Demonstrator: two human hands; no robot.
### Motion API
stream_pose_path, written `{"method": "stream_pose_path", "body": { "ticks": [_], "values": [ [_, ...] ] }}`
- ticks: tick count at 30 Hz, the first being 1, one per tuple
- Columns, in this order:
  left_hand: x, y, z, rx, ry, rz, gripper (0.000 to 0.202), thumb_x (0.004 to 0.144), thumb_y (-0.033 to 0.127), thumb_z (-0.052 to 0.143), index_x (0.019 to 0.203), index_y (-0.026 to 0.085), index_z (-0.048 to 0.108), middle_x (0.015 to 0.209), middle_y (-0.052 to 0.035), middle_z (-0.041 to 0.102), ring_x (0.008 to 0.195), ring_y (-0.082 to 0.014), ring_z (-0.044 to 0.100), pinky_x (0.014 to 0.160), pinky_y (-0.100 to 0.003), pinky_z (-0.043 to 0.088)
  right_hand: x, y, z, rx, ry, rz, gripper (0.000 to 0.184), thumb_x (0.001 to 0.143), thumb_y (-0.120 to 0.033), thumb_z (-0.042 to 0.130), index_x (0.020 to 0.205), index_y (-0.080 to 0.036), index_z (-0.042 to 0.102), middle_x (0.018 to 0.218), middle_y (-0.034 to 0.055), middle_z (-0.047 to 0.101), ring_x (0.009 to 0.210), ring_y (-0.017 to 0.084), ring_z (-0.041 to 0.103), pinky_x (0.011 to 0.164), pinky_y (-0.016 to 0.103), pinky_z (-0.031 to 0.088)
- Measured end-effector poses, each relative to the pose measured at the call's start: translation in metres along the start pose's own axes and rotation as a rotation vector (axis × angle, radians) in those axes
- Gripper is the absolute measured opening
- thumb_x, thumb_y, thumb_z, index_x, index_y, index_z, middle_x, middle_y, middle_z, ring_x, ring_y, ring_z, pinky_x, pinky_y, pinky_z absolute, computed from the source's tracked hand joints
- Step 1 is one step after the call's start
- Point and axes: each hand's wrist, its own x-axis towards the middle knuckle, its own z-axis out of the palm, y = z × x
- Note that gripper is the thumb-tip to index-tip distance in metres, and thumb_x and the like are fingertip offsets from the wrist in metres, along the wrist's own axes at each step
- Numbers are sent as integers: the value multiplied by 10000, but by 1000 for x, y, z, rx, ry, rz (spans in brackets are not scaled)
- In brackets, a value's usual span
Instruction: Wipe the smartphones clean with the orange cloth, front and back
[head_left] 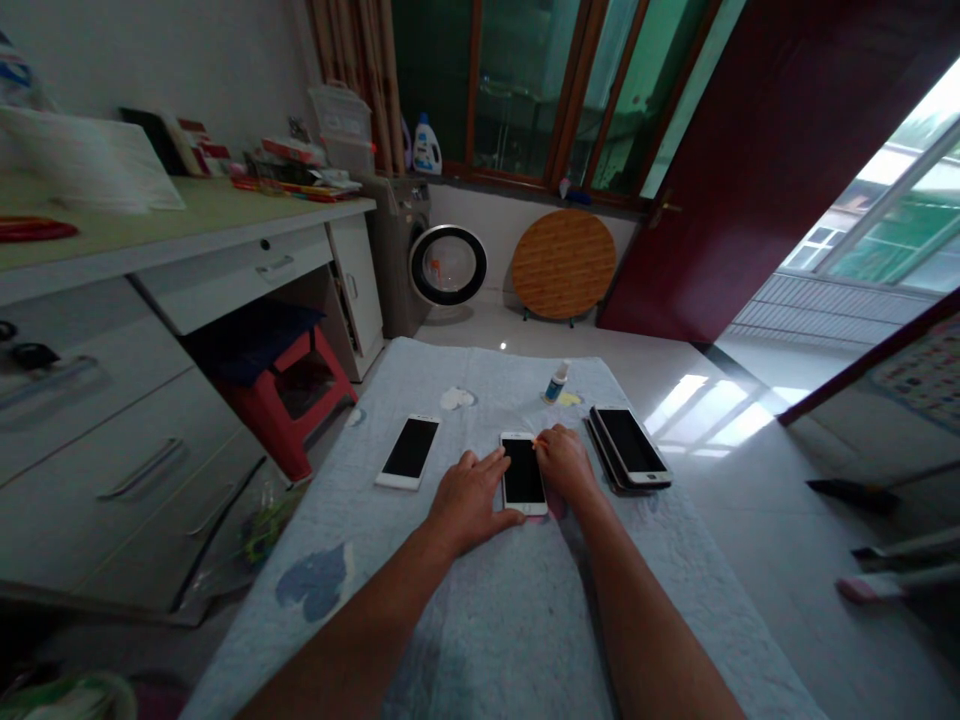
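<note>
- Left hand [469,500], spread, is touching white smartphone [524,482] from its left.
- Right hand [562,461] is seemingly pinching something orange [538,442].
- Smartphone is lying between them, toward far edge of surface [510,620].

daylight [675,400] streaks the glossy floor [757,530]; a dark red door [720,170] adjoins green-tinted windows [525,80].

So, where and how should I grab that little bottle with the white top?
Probably around its blue-labelled body, below the white top, with your right hand coming from the near side. The little bottle stands upright and slim, so it should wrap easily; the phone stack lies off to the right.
</note>
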Motion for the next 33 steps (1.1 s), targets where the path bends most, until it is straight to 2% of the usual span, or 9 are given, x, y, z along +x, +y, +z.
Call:
{"method": "stream_pose_path", "body": {
  "ticks": [6,12,13,15,18,20,25,29,33],
  "values": [
    [0,0,2,12,12,0,781,713,591,649,1366,212,452,1485,-37,401,1184,-330,438,997,-420,375,-4,3,-20,-20,-204,-82,246,788,-198,502,883,-131,720,897,126,696,832,199,613,697,262,383],
    [-1,-2,4,4,19,1,779,709,590,652,1371,235,445,1493,-20,387,1189,-324,438,997,-423,376,-6,9,-43,125,-595,-119,204,719,-174,512,692,-139,711,625,75,664,570,149,577,556,240,364],
    [-1,-2,4,3,18,1,777,710,588,652,1372,238,443,1495,-18,385,1191,-323,437,999,-424,375,-6,10,-44,160,-607,-113,209,729,-175,504,683,-142,705,602,63,652,551,141,565,551,236,363],
    [-1,-3,4,3,16,0,779,711,585,653,1376,241,436,1497,-15,381,1192,-320,435,998,-424,377,-3,11,-42,200,-437,-92,211,766,-187,499,744,-143,705,671,61,664,616,143,577,594,232,377],
    [-1,-3,5,12,22,3,791,715,594,649,1382,233,427,1499,-15,376,1185,-317,435,988,-420,387,3,7,-24,198,51,-16,226,830,-188,489,938,-134,681,893,88,660,815,163,574,716,238,383],
    [-1,-4,5,19,23,11,787,716,601,647,1375,226,436,1494,-20,383,1176,-316,438,984,-416,392,6,2,-6,194,185,28,221,855,-173,480,968,-135,666,914,89,629,837,168,549,746,244,375],
    [1,-4,3,26,27,28,762,713,610,653,1346,229,467,1465,-31,422,1153,-314,451,980,-413,397,7,-10,23,210,176,-45,238,899,-159,458,879,-162,696,898,78,594,863,178,498,797,257,349],
    [0,-1,0,15,38,40,756,718,647,630,1332,234,475,1435,-27,455,1117,-308,465,966,-412,406,7,-19,23,178,122,-201,286,935,-155,411,939,-175,695,934,73,598,857,176,476,819,271,327],
    [-1,0,-3,10,42,39,747,718,642,634,1336,257,466,1427,-12,458,1087,-295,470,959,-412,408,9,-25,19,169,60,-323,236,920,-174,476,998,-201,697,1016,56,613,875,171,479,843,275,314]
  ]
}}
